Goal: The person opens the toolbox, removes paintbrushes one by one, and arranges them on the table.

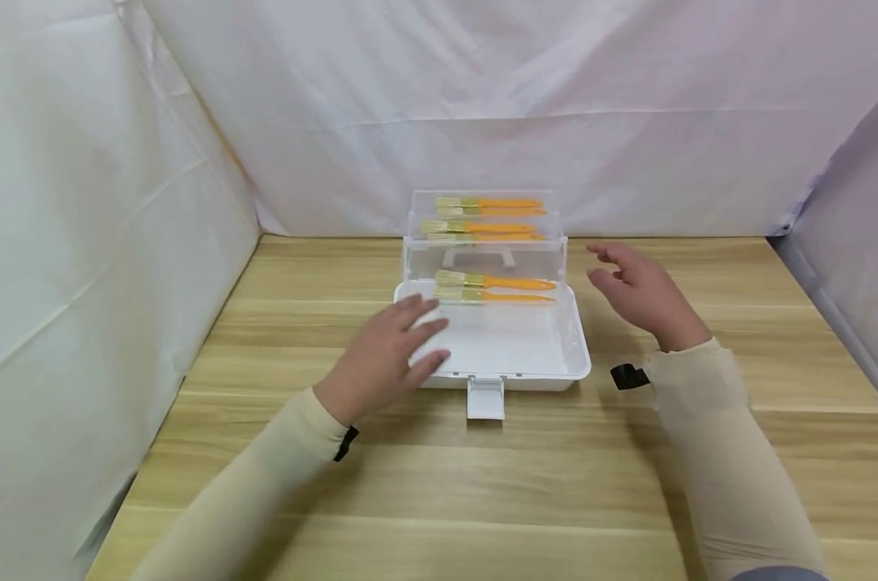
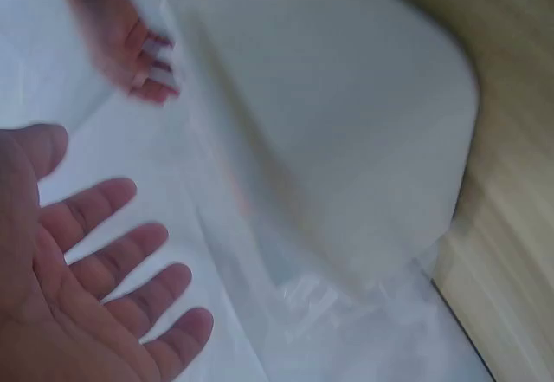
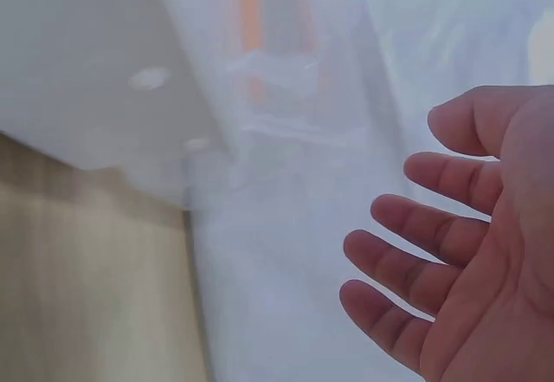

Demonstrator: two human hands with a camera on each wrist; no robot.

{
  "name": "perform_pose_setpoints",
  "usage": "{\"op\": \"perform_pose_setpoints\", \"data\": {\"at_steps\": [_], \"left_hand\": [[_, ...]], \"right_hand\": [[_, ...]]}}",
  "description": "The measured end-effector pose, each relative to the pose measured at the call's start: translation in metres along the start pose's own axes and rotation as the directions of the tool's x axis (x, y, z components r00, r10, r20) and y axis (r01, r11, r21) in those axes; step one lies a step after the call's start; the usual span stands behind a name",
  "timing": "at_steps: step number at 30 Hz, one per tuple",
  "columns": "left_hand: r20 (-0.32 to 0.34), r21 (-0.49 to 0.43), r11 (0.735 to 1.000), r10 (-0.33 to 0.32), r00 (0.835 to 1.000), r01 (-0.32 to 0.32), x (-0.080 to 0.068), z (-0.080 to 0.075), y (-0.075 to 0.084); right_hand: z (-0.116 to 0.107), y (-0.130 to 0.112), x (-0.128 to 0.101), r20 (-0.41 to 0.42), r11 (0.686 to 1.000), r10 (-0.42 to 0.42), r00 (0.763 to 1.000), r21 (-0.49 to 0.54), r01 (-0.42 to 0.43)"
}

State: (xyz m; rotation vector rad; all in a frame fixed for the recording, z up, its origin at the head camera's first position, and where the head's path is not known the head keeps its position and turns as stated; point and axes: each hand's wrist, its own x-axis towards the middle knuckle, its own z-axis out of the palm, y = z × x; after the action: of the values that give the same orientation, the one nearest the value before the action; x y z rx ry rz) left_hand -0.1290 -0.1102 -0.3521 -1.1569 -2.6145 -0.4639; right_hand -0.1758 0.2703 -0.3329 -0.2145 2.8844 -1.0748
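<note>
A white plastic storage box [image 1: 497, 343] stands opened on the table, its front latch [image 1: 486, 399] hanging down. Behind its base rises a clear section [image 1: 419, 211] with a pale handle [image 1: 509, 258]. Paintbrushes with orange handles lie there in pairs, among them a top brush [image 1: 510, 203] and a middle brush [image 1: 510, 228]; a lower brush [image 1: 519, 283] lies at the rear of the base. My left hand [image 1: 384, 355], fingers spread, is over the box's left front side and holds nothing. To the right of the box, my right hand [image 1: 645, 298] hovers with loosely bent fingers, also holding nothing.
The wood-grain table [image 1: 555, 500] extends around the box. White fabric sheets hang as a back wall [image 1: 482, 105] close behind the box and as side walls, the left one [image 1: 83, 242] beside the table's left edge.
</note>
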Motion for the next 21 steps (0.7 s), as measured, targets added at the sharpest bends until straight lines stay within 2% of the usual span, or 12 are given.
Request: {"op": "perform_pose_setpoints", "data": {"at_steps": [4,10,15,21], "left_hand": [[0.155,0.049,0.997,0.057,0.986,-0.065,-0.006,0.015,0.008],[0.289,0.031,0.999,0.028,0.957,-0.039,-0.021,0.026,0.008],[0.343,0.036,0.999,0.023,0.939,-0.038,-0.029,0.028,0.008],[0.323,0.069,0.995,0.05,0.945,-0.076,-0.033,0.032,0.006]], "right_hand": [[-0.006,-0.014,-0.012,-0.064,0.997,-0.071,0.995,-0.023,0.069],[-0.006,-0.025,-0.022,-0.124,0.994,-0.108,0.986,-0.023,0.106],[-0.002,-0.026,-0.024,-0.119,0.99,-0.137,0.983,-0.038,0.133],[0.004,-0.029,-0.025,-0.113,0.985,-0.165,0.98,-0.073,0.157]]}}
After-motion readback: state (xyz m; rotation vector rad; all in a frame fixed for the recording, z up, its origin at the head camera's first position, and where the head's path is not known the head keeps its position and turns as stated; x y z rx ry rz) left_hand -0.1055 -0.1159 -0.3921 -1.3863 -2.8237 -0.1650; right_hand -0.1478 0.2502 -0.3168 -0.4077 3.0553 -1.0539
